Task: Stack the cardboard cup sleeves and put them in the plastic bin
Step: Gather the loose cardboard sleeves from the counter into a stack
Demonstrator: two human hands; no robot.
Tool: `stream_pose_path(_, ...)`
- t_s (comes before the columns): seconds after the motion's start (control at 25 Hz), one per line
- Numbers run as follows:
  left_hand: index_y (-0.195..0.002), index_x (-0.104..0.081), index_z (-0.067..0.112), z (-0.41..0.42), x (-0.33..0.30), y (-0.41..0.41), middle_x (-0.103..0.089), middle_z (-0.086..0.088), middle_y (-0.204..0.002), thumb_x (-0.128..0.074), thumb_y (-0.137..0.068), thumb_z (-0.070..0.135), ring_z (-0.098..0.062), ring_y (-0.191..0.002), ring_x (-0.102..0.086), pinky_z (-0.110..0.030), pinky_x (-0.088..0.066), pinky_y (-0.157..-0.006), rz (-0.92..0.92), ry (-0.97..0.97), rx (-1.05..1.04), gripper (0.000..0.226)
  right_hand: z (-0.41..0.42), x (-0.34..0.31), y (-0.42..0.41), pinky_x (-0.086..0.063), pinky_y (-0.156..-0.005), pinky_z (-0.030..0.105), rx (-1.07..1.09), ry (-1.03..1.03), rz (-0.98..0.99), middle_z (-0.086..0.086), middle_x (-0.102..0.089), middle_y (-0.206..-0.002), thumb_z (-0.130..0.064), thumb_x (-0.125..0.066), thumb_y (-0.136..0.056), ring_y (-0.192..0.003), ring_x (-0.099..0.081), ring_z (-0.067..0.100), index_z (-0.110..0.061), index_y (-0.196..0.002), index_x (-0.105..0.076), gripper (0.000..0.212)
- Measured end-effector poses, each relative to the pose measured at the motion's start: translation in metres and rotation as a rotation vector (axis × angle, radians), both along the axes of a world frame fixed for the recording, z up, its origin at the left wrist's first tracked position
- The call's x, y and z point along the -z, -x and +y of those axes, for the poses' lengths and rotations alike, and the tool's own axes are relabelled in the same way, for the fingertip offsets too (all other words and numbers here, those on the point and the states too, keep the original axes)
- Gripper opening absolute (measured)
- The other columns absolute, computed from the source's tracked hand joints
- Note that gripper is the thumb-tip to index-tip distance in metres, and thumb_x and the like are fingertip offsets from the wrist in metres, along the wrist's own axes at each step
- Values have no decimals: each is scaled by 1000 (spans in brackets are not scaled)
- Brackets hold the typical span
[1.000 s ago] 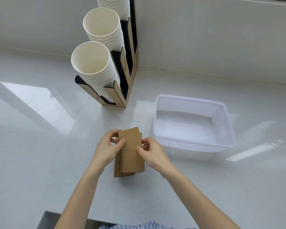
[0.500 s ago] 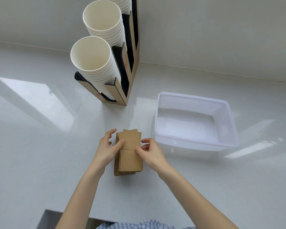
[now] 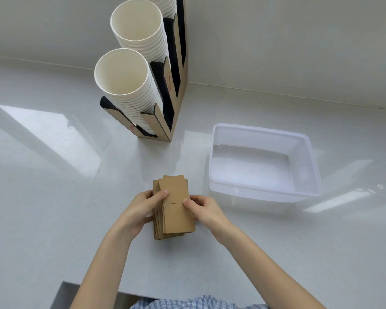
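Observation:
A stack of flat brown cardboard cup sleeves (image 3: 175,210) rests on the white counter near its front edge, its layers slightly fanned out. My left hand (image 3: 143,208) grips the stack's left side, thumb pressed on the top sleeve. On the opposite side, my right hand (image 3: 204,208) holds the right edge, thumb on top as well. The translucent plastic bin (image 3: 308,157) stands empty to the right and a little farther back, apart from the stack.
A tall cardboard cup dispenser (image 3: 176,85) with stacks of white paper cups (image 3: 123,73) stands at the back, left of the bin. A white wall runs behind the counter. The counter's front edge (image 3: 120,293) lies close below my forearms.
The top sleeves have been pushed down and squared closer to the stack beneath. Both hands closed in on the stack's sides. The bin and dispenser stayed put.

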State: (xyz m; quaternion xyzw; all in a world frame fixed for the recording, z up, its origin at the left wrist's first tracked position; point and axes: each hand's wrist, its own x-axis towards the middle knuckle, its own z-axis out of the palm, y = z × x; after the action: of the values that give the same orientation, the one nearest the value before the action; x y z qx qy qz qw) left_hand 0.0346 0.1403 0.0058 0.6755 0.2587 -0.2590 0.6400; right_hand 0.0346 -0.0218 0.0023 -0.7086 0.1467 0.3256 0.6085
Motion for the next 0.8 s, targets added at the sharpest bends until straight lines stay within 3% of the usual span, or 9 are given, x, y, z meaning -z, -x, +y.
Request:
stream_pose_path(0.16,-105,-55,19,-6,-3,7,-63,1,-102,-65,-77,28,-13,-94,-59,-29,-47,-76,-44,72,31,31,-3,0,4,-48,-94,29,-31,12,-36,9,-61,-123,-28,-53,-88,-113,-58,21,-9,-120,-57,37)
stream_pose_path(0.36,-123,-45,14,-9,0,7,-61,-4,-116,-69,-54,39,-19,-106,-59,-28,-47,-83,-103,72,91,77,-9,-2,8,-48,-89,25,-54,-3,-78,4,-62,-109,-27,-53,-89,-104,-59,17,-9,-118,-58,35)
stream_pose_path(0.44,-127,-37,13,-10,3,9,-57,-4,-121,-70,-54,38,-19,-109,-56,-27,-46,-82,-94,64,57,84,-11,-2,10,-47,-88,23,-60,-14,-77,2,-61,-108,-28,-53,-88,-104,-58,15,-11,-119,-57,35)
stream_pose_path(0.68,-122,-41,15,-21,0,16,-59,-1,-112,-66,-77,19,-16,-101,-58,-26,-48,-77,-159,121,-12,51,-15,-2,14,-44,-88,23,-75,-12,-87,2,-58,-112,-31,-53,-88,-107,-56,16,-12,-121,-54,38)
stream_pose_path(0.8,-120,-41,17,-25,1,18,-59,0,-109,-66,-75,21,-16,-99,-58,-27,-48,-77,-163,118,-39,51,-17,-2,15,-44,-85,21,-79,-14,-71,2,-58,-113,-32,-51,-89,-107,-56,16,-13,-121,-53,37)
